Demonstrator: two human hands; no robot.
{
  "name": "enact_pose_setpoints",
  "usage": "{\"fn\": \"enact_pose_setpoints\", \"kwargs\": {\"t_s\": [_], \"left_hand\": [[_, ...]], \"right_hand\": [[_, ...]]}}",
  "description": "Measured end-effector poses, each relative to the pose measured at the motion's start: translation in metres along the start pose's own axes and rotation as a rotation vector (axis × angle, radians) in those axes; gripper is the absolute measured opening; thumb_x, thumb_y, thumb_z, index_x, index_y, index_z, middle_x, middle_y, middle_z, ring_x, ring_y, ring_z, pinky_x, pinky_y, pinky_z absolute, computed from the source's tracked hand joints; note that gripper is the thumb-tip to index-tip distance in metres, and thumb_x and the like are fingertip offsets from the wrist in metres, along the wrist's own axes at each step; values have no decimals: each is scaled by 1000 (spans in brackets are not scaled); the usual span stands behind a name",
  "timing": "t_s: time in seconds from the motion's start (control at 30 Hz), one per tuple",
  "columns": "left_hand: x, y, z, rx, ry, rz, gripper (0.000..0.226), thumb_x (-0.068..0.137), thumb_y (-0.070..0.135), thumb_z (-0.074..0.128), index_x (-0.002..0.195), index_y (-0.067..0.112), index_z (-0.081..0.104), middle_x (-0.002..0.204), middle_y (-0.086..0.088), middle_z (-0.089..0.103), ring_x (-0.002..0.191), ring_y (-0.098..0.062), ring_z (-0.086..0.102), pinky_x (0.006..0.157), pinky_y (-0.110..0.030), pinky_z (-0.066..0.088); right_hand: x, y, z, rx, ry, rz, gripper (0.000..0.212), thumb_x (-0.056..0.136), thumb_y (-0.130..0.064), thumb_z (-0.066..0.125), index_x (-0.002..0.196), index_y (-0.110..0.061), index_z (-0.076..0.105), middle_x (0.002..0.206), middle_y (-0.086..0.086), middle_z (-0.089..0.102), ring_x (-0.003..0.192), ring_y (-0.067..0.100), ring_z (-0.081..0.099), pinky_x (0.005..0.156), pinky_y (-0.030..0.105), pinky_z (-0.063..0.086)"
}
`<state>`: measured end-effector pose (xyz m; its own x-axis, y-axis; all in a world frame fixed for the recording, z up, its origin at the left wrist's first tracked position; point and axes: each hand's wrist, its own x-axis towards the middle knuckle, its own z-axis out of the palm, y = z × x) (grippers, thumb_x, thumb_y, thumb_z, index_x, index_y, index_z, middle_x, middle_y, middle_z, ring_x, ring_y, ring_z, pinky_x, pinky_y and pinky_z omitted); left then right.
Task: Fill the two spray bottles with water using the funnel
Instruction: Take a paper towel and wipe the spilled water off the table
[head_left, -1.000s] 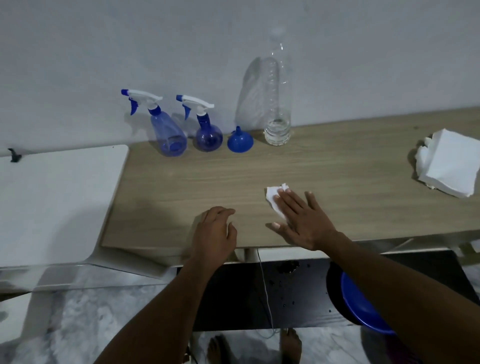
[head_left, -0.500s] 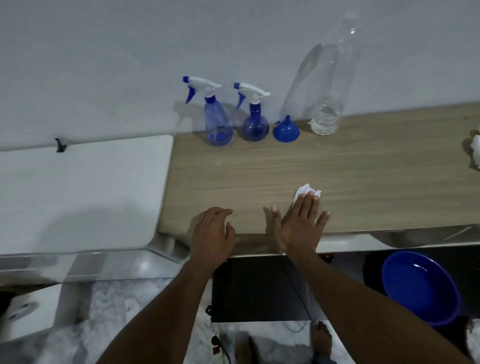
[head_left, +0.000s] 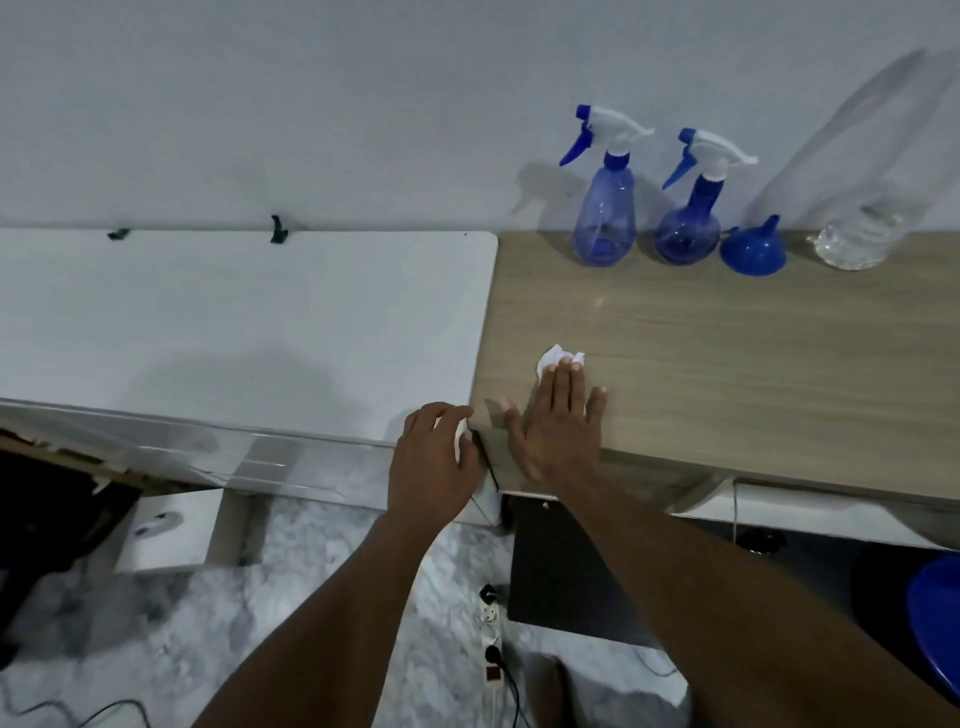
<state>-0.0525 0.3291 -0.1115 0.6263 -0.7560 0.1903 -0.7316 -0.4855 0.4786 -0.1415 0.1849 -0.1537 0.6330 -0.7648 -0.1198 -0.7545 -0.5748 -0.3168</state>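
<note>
Two blue spray bottles stand at the back of the wooden table (head_left: 753, 353) by the wall: a taller one (head_left: 604, 208) on the left and a rounder one (head_left: 688, 223) beside it, both with white trigger heads on. A blue funnel (head_left: 753, 250) lies mouth-down to their right, then a clear plastic water bottle (head_left: 857, 228) with a little water at its bottom. My right hand (head_left: 556, 426) lies flat on a white tissue (head_left: 558, 358) near the table's left front corner. My left hand (head_left: 434, 457) curls over that corner's edge.
A white table (head_left: 249, 322) adjoins on the left, with two black clips at its back edge. A blue basin (head_left: 935, 623) sits under the wooden table at lower right. A power strip (head_left: 491, 623) and cables lie on the marble floor.
My right hand has slid the tissue left along the table towards its left front corner. My left hand has moved onto the corner edge. The view has swung left.
</note>
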Motion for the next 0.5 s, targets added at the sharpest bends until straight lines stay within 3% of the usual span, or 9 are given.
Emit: {"fn": "enact_pose_setpoints", "kwargs": {"t_s": [0.1, 0.27, 0.4, 0.5], "left_hand": [[1, -3, 1, -15, 1, 11, 35, 89, 23, 48, 119, 17, 65, 118, -3, 63, 111, -24, 55, 91, -38, 51], [2, -3, 5, -33, -14, 12, 33, 89, 19, 51, 119, 15, 65, 118, -4, 62, 110, -25, 55, 89, -38, 52], [2, -4, 6, -33, -36, 6, 32, 89, 14, 56, 121, 16, 65, 120, -4, 62, 113, -25, 54, 90, -38, 52], [-1, -2, 6, -37, -54, -4, 34, 89, 15, 56, 122, 16, 64, 121, -4, 62, 115, -25, 53, 90, -39, 52]], "right_hand": [[2, 21, -7, 14, 33, -68, 82, 95, -59, 2, 159, -8, 6, 168, 9, 0, 155, 22, -8, 123, 57, -3], [-1, 28, -5, -101, -30, -176, 84, 87, -48, -2, 160, -7, 10, 168, 12, 2, 155, 29, -3, 123, 56, 3], [-11, 37, -3, -118, -12, -296, 72, 91, -38, 19, 156, -9, 28, 165, 12, 22, 153, 30, 20, 120, 57, 22], [-27, 50, -7, -165, 12, -452, 69, 80, -21, 61, 147, -15, 46, 151, 7, 47, 135, 31, 48, 103, 45, 43]]}}
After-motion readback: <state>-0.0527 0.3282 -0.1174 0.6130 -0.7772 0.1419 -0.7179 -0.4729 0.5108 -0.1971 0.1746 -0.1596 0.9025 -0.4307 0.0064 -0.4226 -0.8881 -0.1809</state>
